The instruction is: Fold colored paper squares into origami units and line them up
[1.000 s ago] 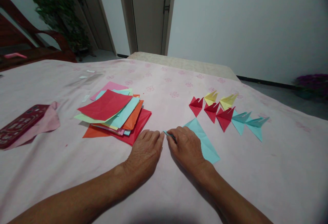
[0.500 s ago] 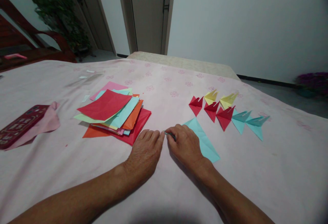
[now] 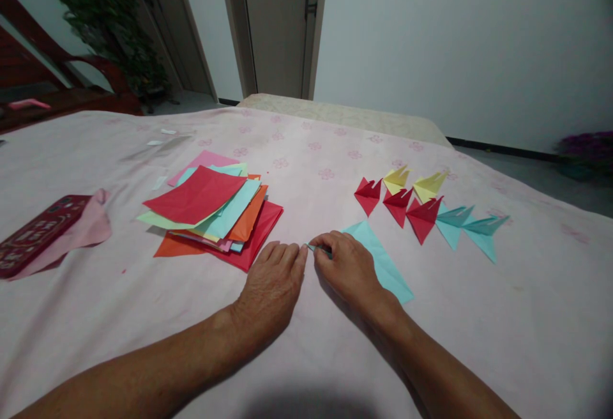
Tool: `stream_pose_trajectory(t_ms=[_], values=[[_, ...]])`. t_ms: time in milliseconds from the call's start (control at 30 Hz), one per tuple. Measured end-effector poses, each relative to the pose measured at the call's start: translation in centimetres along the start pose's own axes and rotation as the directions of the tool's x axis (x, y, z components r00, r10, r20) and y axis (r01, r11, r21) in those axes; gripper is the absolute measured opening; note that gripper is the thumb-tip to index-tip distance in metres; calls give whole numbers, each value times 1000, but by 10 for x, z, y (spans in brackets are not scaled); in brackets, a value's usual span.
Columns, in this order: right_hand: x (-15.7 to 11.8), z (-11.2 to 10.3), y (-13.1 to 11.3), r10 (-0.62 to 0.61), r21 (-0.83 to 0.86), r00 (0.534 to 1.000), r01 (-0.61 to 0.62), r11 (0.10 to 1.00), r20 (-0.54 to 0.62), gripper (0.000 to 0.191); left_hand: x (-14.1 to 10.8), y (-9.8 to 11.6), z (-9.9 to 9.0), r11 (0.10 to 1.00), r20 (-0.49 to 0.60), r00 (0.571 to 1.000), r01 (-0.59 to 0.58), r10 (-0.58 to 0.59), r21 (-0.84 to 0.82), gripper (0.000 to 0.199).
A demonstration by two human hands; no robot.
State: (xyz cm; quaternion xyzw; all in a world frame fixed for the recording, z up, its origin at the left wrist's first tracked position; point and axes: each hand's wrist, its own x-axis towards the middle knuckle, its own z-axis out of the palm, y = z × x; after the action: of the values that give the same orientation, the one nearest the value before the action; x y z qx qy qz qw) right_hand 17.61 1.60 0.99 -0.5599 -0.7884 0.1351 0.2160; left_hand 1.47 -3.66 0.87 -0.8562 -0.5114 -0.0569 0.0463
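A light blue sheet of origami paper (image 3: 383, 262) lies flat on the cloth, partly covered by my right hand (image 3: 347, 266). Between my hands a small light blue paper tip (image 3: 310, 247) shows; whether it belongs to that sheet is hidden. My right hand is closed, thumb and fingers pinching at this tip. My left hand (image 3: 275, 281) rests on the cloth with its fingers together, its fingertips at the other end of the tip. Left of it sits a loose stack of coloured paper squares (image 3: 196, 195), a red one on top.
Folded paper figures stand at the right: red (image 3: 424, 220), yellow (image 3: 430, 186) and light blue (image 3: 484, 234). A dark red case (image 3: 43, 230) lies on a pink cloth (image 3: 93, 221) at the left. A pink flowered tablecloth (image 3: 306, 189) covers the table.
My right fingers have shifted slightly at the pinch, and a little more of the blue tip shows between my hands. My left hand is nearly still.
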Motion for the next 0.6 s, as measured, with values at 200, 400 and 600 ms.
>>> stream_pose_trajectory(t_ms=[200,400,600], values=[[2,-2,-1,19,-14,999,-19,1000,33,11,0,0,1,1000,8,1000,0,0,9,47],[6,-6,-5,64,-31,994,-61,998,93,15,0,-1,3,1000,14,1000,9,-9,7,44],[12,-11,-5,102,-1,980,-103,995,174,15,1,-1,2,1000,22,1000,9,-9,-6,46]])
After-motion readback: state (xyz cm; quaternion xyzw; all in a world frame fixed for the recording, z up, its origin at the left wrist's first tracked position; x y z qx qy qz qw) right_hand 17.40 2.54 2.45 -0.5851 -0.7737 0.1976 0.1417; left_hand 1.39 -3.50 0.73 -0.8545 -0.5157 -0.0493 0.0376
